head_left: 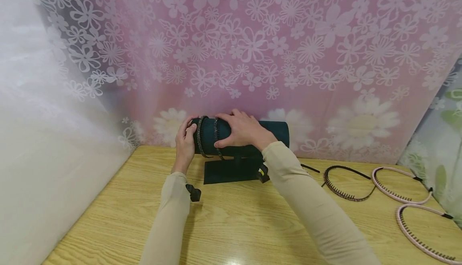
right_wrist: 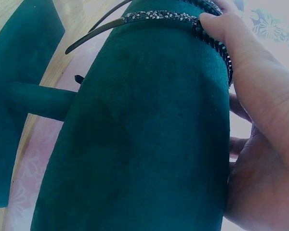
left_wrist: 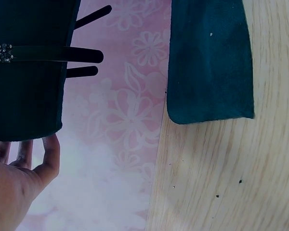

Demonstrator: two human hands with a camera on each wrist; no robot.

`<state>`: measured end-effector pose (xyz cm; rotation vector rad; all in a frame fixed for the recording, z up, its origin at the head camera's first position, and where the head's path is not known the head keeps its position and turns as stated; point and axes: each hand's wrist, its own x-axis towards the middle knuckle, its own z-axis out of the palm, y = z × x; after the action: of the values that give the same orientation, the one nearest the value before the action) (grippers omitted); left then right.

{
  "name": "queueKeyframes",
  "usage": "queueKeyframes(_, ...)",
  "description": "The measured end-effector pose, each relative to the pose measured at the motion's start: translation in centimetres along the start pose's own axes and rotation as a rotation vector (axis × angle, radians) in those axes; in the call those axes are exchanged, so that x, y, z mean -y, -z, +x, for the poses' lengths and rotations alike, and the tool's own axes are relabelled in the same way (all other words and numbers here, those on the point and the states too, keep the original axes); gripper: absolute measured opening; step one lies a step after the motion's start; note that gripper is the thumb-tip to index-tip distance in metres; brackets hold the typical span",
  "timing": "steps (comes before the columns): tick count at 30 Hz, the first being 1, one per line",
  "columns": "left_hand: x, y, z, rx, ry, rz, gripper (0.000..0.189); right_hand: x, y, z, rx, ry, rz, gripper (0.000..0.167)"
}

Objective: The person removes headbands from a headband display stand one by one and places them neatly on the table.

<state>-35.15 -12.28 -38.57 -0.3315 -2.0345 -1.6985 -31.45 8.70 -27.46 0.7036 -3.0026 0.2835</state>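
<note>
A dark green velvet headband stand (head_left: 276, 130), a thick horizontal roll on a post and flat base, stands near the back of the table. Two dark sparkly toothed headbands circle the roll's left part: the left one (head_left: 200, 136) near the end, the right one (head_left: 216, 128) further in. My left hand (head_left: 185, 144) grips the roll's left end, thumb in front. My right hand (head_left: 243, 128) reaches over the roll, its thumb on the right headband and its fingers along the far side. In the right wrist view, the thumb presses the rhinestone headband (right_wrist: 159, 15); the fingers are partly hidden behind the roll.
Right of the stand lie a dark headband (head_left: 346, 197) and two pink headbands (head_left: 391, 195), with a black headband tip (head_left: 310, 168) showing beside my right sleeve. A pink floral curtain (head_left: 325, 76) hangs right behind the wooden table (head_left: 223, 225).
</note>
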Motion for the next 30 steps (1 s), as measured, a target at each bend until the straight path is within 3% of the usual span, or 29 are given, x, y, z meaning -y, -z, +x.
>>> queueKeyframes(30, 0.0, 0.0, 0.0, -0.011, 0.013, 0.034, 0.043, -2.4, 0.7, -2.4, -0.005, -0.012, -0.032, 0.097)
